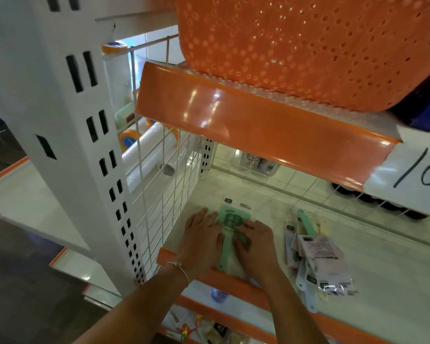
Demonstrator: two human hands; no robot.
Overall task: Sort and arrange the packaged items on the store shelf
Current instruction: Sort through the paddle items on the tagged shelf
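the green packaged item (230, 234) lies flat near the shelf (382, 269) front edge, between both hands. the left hand (201, 240) and right hand (255, 244) press on its sides, fingers spread flat, gripping nothing. a loose pile of packets (313, 256) lies just right.

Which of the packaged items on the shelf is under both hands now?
The green packet near the wire divider. The left hand and right hand both rest flat on it. The other packets lie in a loose pile to its right, untouched.

Head camera looks steeply down, close, onto the shelf (233, 189).
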